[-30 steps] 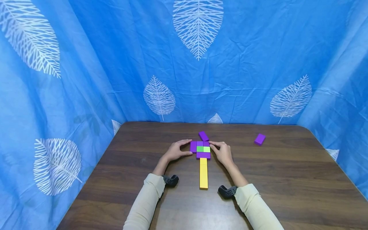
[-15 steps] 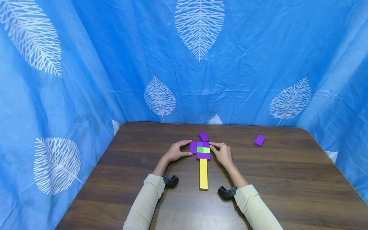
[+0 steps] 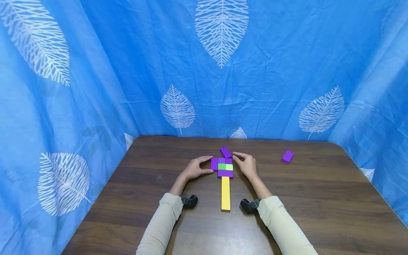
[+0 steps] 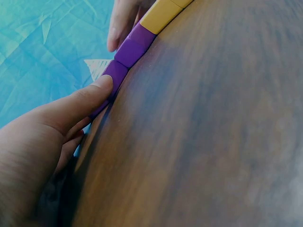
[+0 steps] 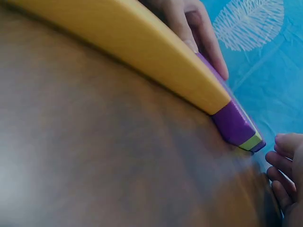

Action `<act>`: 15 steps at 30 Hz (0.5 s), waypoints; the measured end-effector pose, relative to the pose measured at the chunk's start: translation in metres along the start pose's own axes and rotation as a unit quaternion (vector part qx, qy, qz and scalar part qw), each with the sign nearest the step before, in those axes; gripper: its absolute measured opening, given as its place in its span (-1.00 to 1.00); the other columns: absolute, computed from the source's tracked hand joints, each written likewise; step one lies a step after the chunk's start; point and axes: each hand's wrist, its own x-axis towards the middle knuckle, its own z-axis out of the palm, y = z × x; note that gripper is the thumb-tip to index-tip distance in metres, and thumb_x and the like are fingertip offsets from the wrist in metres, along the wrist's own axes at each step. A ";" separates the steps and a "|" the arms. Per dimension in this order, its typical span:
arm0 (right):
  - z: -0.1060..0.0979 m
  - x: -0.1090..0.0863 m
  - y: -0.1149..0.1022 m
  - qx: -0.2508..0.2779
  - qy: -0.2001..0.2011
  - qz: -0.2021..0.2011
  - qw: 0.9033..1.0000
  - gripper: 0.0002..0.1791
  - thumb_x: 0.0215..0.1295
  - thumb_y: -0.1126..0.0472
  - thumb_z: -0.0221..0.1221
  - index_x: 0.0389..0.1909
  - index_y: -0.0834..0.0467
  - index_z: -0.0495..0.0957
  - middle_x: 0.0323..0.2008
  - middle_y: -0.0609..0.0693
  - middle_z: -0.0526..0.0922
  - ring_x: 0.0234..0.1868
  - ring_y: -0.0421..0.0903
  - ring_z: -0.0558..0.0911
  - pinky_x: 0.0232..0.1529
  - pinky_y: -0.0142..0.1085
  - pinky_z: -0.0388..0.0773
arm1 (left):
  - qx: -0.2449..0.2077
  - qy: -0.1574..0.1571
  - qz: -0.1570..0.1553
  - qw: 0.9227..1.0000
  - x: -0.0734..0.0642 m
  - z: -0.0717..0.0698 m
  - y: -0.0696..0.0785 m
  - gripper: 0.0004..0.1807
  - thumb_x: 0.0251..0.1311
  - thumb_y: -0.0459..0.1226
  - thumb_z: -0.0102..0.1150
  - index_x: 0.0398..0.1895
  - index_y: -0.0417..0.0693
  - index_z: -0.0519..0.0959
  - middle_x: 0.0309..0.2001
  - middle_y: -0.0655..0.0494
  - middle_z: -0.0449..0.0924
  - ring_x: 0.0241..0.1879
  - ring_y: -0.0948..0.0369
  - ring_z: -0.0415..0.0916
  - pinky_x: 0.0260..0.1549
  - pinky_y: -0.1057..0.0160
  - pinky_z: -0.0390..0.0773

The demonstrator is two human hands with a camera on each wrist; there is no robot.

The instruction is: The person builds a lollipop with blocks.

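Note:
On the table lies a flat arrangement of toy blocks: a green block (image 3: 221,166) and a lime block (image 3: 229,166) side by side, with purple ones around them. A long yellow strip of blocks (image 3: 225,194) runs from the front purple block (image 3: 225,174) toward the person. My left hand (image 3: 192,169) pinches the leftmost purple block (image 3: 214,164) by its ends, thumb at the near end. My right hand (image 3: 247,165) hovers at the right side, fingers loosely bent and holding nothing, fingertips close to a slanted purple block (image 3: 225,152) behind the arrangement.
A loose purple block (image 3: 287,156) lies farther right on the brown wooden table (image 3: 302,198). Behind the table's far edge hangs a blue curtain (image 3: 271,71) with white leaf prints. A black device is strapped on each wrist.
The right hand has let go of the arrangement's right side and shifted slightly away toward the slanted purple block. The left hand keeps its place on the left purple block.

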 end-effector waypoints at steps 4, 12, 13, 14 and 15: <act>0.004 0.009 -0.002 0.007 -0.001 0.019 1.000 -0.70 0.19 0.11 0.24 -0.10 0.16 0.65 -0.15 0.10 0.66 0.01 0.08 0.56 0.02 -0.06 0.44 | 0.001 0.001 0.000 1.000 0.000 0.000 0.000 -0.27 0.06 0.07 0.24 0.32 0.11 0.30 0.30 0.03 0.26 0.30 0.07 0.15 0.23 0.03 0.19; 0.012 0.016 -0.006 -0.004 -0.025 0.029 0.999 -0.66 0.16 0.11 0.26 -0.07 0.18 0.63 -0.10 0.13 0.64 0.05 0.10 0.53 0.08 -0.04 0.40 | 0.000 -0.002 -0.004 1.000 0.001 0.000 -0.001 -0.26 0.05 0.09 0.23 0.32 0.14 0.31 0.30 0.03 0.26 0.30 0.07 0.15 0.22 0.01 0.19; 0.013 0.016 -0.007 -0.006 -0.028 0.029 0.999 -0.66 0.16 0.12 0.26 -0.07 0.18 0.63 -0.10 0.13 0.63 0.05 0.11 0.52 0.08 -0.04 0.39 | 0.001 -0.002 -0.004 1.000 0.001 0.000 -0.001 -0.26 0.06 0.09 0.23 0.32 0.13 0.30 0.30 0.02 0.25 0.30 0.06 0.15 0.22 0.01 0.19; 0.013 0.016 -0.007 -0.007 -0.029 0.030 0.999 -0.67 0.16 0.13 0.27 -0.08 0.18 0.64 -0.10 0.14 0.63 0.05 0.12 0.52 0.09 -0.03 0.39 | 0.002 -0.002 -0.003 1.000 0.001 0.000 -0.001 -0.27 0.06 0.09 0.23 0.32 0.13 0.30 0.30 0.02 0.25 0.30 0.06 0.15 0.22 0.00 0.19; 0.013 0.017 -0.008 -0.008 -0.031 0.031 0.999 -0.68 0.16 0.14 0.26 -0.08 0.17 0.64 -0.09 0.13 0.63 0.05 0.12 0.52 0.09 -0.03 0.38 | 0.002 -0.003 -0.003 1.000 0.001 0.000 0.000 -0.26 0.06 0.09 0.23 0.32 0.13 0.30 0.31 0.02 0.25 0.30 0.06 0.15 0.22 0.01 0.19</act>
